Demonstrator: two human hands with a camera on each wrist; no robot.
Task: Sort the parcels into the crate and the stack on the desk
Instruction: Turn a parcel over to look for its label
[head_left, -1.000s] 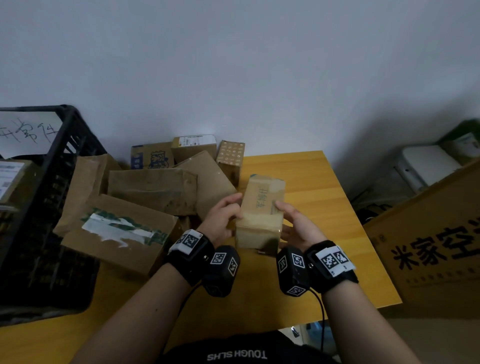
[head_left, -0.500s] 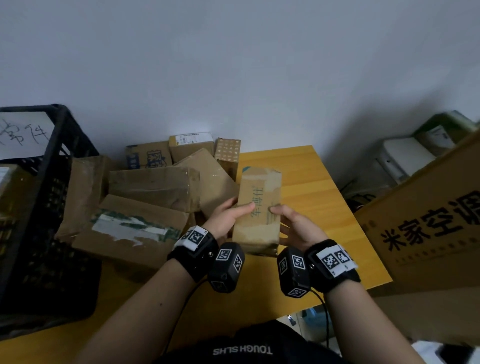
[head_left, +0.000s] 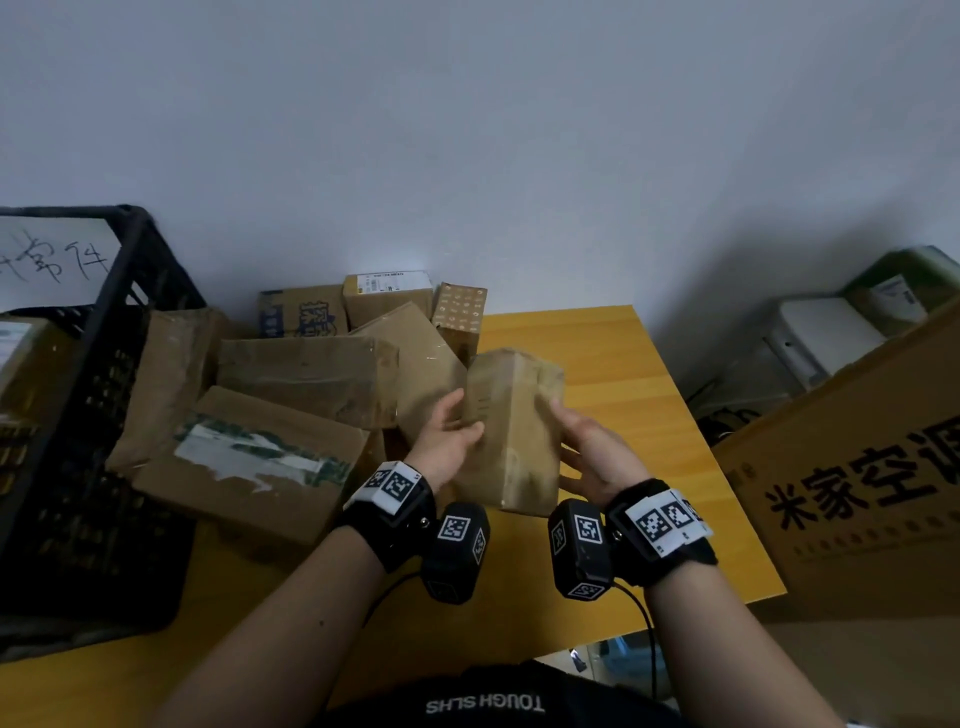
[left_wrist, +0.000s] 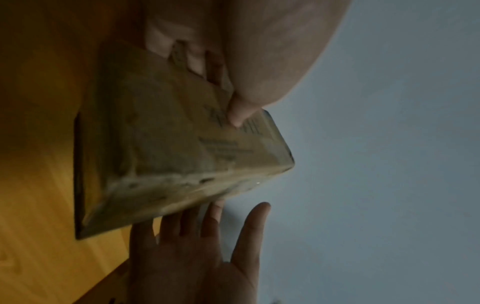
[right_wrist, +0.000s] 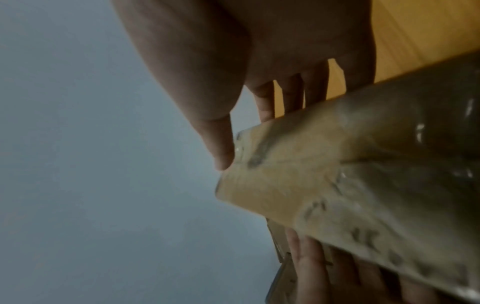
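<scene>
A brown taped parcel (head_left: 511, 431) is held above the wooden desk (head_left: 608, 353), blurred and tilted, between both hands. My left hand (head_left: 447, 441) pinches its left side, thumb (left_wrist: 239, 111) on the printed face and fingers behind. On the other side my right hand (head_left: 582, 449) has its thumb (right_wrist: 222, 152) at the parcel's corner and its fingers (left_wrist: 207, 222) underneath. The parcel (left_wrist: 168, 148) fills the left wrist view and shows again (right_wrist: 337, 185) in the right wrist view. The black crate (head_left: 130, 249) stands at the desk's left. A pile of parcels (head_left: 306, 374) lies beside it.
A taped flat box (head_left: 260, 457) lies nearest me in the pile, with small boxes (head_left: 387, 291) against the wall behind. A handwritten sheet (head_left: 52, 260) hangs on the crate. A large yellow carton (head_left: 857, 467) and a white device (head_left: 821, 332) stand right of the desk.
The parcel has turned in my hands, so another face is toward me and the printed characters are now at its left. Both hands stayed at about the same place over the desk.
</scene>
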